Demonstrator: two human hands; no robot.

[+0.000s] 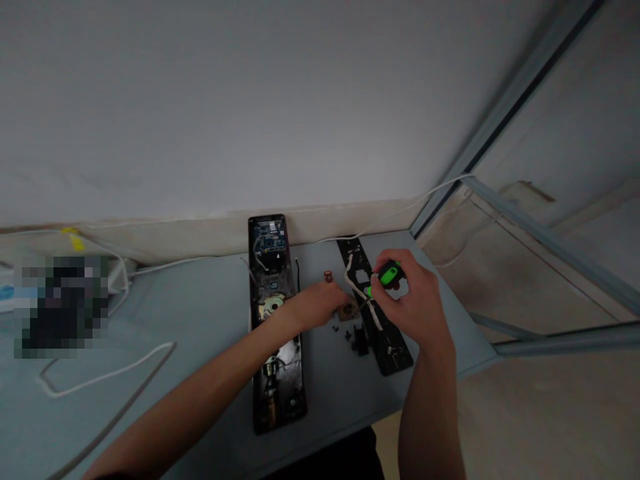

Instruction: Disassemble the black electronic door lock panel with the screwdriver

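My right hand is closed around a green-and-black screwdriver, held tip down over a long black panel with a white cable across it. My left hand reaches across an opened black lock body and rests with curled fingers on a small brown part between the two black pieces. What the left fingers grip is hidden. Small dark screws and bits lie just below that part. A small copper-coloured cylinder stands beyond the left hand.
The pale blue table ends at a front-right edge near my right forearm. A white cable loops across its left side, next to a blurred dark object. A metal frame stands to the right over the floor.
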